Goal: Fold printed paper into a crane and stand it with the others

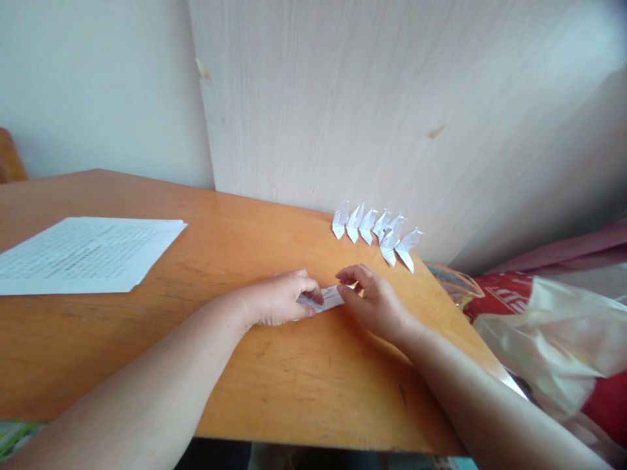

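A narrow strip of folded printed paper [333, 298] lies low over the table between my two hands. My left hand [281, 299] is closed on its left end, thumb and fingers pinching it. At the other end, my right hand [369, 297] has curled fingers, with thumb and fingertips on the paper's edge. Parts of the strip are hidden under the fingers. Beyond my right hand, several folded paper pieces [368, 226] with pointed tips stand in a row near the table's back edge.
A stack of printed sheets [88, 254] lies on the wooden table [274, 385] at the left. A pale wood-grain panel [313, 98] rises behind the table. Off the right edge are a whitish plastic bag [543, 339] and a red bag [504, 290].
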Motion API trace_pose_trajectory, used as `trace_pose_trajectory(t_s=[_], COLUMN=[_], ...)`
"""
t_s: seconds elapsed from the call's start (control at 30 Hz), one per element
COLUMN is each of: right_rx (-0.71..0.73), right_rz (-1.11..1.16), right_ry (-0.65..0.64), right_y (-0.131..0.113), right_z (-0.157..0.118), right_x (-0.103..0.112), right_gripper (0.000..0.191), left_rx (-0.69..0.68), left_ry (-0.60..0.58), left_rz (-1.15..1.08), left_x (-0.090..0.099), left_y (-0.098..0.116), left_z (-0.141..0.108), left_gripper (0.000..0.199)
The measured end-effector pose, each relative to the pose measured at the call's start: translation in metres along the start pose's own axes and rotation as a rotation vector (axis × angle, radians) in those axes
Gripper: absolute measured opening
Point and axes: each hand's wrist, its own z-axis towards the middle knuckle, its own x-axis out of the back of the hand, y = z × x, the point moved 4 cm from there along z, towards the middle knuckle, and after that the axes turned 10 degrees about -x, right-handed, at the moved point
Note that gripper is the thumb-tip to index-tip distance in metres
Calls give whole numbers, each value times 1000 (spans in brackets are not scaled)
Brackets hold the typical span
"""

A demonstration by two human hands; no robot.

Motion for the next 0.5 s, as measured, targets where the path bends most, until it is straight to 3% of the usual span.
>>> trace_pose_trajectory(t_s=[0.1, 0.3, 0.5], right_rx=[-27, -16, -31], right_rz=[30, -21, -129], right_ry=[-109, -294, -318], right_y=[-10, -13, -13], right_z=[-4, -8, -7], right_x=[-9, -21, -24], right_gripper=[3, 2, 10], left_rx=[-8, -48, -107], left_ry=[-10, -31, -62], left_rz=[-9, 13, 19], left_x=[2, 4, 4], left_y=[3, 4, 6], left_z=[0, 1, 0], left_gripper=[28, 24, 24])
